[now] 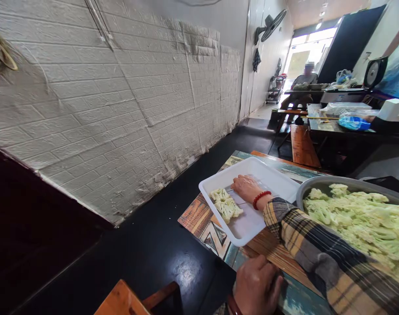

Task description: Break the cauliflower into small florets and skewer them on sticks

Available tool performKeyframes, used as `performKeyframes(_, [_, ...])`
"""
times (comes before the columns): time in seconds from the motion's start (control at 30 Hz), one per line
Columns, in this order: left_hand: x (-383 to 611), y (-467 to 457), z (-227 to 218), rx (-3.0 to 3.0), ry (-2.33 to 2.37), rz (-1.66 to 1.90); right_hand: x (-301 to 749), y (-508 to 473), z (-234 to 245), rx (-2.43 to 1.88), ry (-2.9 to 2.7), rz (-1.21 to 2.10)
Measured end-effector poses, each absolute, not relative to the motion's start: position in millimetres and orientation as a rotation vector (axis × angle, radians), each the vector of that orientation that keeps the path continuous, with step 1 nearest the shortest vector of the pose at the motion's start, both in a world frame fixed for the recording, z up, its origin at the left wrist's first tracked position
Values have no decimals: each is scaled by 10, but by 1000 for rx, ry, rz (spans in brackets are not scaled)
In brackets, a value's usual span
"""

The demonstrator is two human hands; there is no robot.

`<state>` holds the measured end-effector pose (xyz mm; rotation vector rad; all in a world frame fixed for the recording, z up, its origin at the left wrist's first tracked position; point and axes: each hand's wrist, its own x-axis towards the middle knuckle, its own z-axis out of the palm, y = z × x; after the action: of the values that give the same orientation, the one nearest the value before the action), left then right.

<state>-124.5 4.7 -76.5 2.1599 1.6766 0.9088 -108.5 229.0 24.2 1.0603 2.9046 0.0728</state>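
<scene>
My right hand, with a red bead bracelet, reaches into a white plastic tray. Its fingers curl down near the tray floor, and whatever they hold is hidden beneath them. Cauliflower pieces lie in rows just left of that hand, apart from it. Thin stick-like lines show on the tray floor by the fingers. My left hand rests closed at the near table edge, below the tray. Its fingers are curled under, so I cannot see what is inside. Beside my right sleeve stands a large grey basin heaped with cut cauliflower.
The patterned table carries the tray and basin. A wooden stool stands at the bottom left. Left is a white brick-pattern wall. Farther back are a bench, a table with a blue package and a seated person.
</scene>
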Motion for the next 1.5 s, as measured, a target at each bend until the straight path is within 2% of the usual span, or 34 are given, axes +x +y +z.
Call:
performKeyframes(0.43, [-1247,80,-870,2207,1708,968,-973,2155,361,1273,2951,-201])
performKeyframes(0.77, [-1289,36,-721,2101,1673,971,-321,1709,1087,1574,3220,-221])
performKeyframes(0.93, [-1294,-38,-478,1852,1509,1195,360,989,1296,1682,3274,-311])
performKeyframes(1.07, [-1233,-129,-44,1604,1340,1439,867,323,1141,1955,3224,-590])
performKeyframes(1.2, [-1006,-88,337,1342,1149,1573,1128,-178,721,2389,3052,-877])
performKeyframes(1.4, [-389,-6,470,1111,778,1397,1097,-492,183,2837,2874,-1223])
performKeyframes(1.5, [-175,-61,479,1113,737,1318,1025,-549,51,2829,2792,-1599])
